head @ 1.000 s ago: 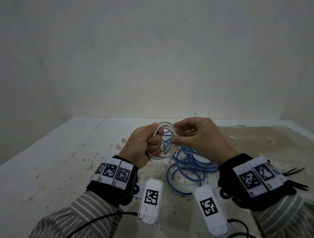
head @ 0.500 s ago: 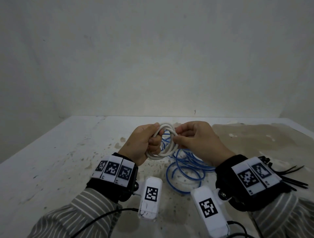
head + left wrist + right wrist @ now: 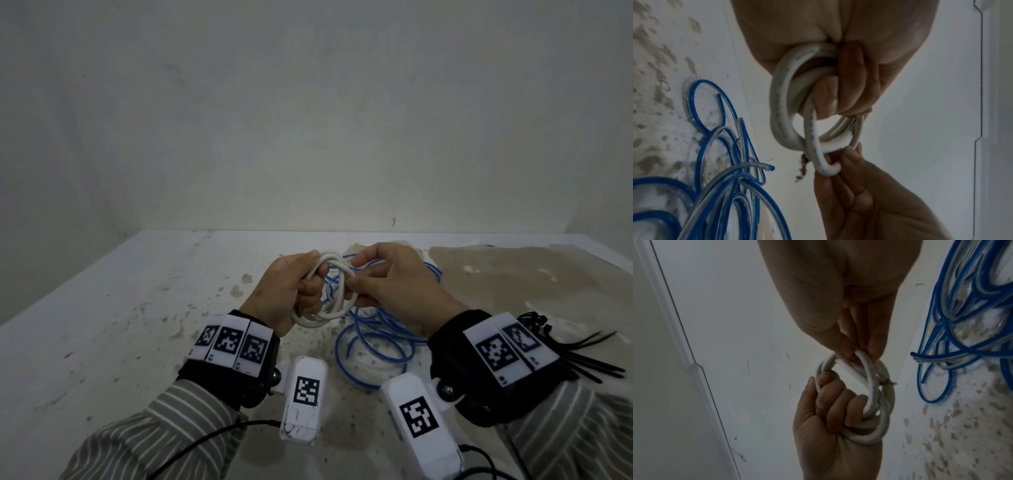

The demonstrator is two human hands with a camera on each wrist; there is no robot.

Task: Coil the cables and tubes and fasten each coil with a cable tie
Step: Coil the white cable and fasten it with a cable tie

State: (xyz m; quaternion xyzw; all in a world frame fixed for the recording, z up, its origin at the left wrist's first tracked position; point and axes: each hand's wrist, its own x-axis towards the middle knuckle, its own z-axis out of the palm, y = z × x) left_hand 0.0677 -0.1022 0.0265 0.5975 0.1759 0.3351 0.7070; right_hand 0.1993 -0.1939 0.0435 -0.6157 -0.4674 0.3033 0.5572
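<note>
A thick white cable (image 3: 334,296) is wound into a small coil and held above the table. My left hand (image 3: 291,291) grips one side of the coil (image 3: 783,104) with its fingers curled through the loops. My right hand (image 3: 387,287) pinches a turn of the white cable (image 3: 863,363) on the opposite side between thumb and fingers. A frayed cable end (image 3: 889,382) sticks out of the coil. Loose blue tubing (image 3: 373,346) lies tangled on the table under the hands. Black cable ties (image 3: 589,356) lie at the right, behind my right wrist.
The table (image 3: 120,325) is white, stained and speckled, with a brown patch (image 3: 513,274) at the back right. A pale wall (image 3: 308,120) stands close behind it. The blue tubing (image 3: 725,186) spreads toward the table's near edge.
Both hands have shifted slightly with the coil, and my right fingers have worked a turn of the white cable across the loops. The blue tubing has not moved.
</note>
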